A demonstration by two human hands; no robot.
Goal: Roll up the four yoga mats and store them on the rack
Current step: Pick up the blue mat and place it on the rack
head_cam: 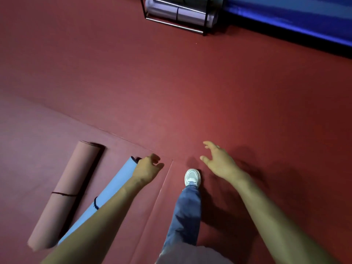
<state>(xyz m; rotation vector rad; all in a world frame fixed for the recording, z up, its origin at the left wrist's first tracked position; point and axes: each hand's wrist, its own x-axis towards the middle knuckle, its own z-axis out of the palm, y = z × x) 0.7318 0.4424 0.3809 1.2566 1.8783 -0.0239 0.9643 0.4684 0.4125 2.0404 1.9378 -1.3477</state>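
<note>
Blue rolled mat (114, 187) lies lower left of the frame, tied with a dark cord. My left hand (147, 168) is at its upper end with the fingers curled, and I can't tell if it's gripping. Just beside it on the left is a pink rolled mat (66, 193). My right hand (219, 161) hovers with fingers spread over the red floor (171, 82). The rack (175, 25) at top centre holds a pale roll (165, 11).

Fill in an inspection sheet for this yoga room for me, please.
Surface: red floor; flat mat spread at left.
Job's things: pink roll and blue roll, both tied, lying on flat mat; rack holds pale rolls.
Clutter: nothing seen.
Hands: left hand over blue roll's end, fingers curled, seemingly empty; right hand open, empty.
Cables: nothing seen.
Surroundings: blue panel right of rack; shoe on floor.
</note>
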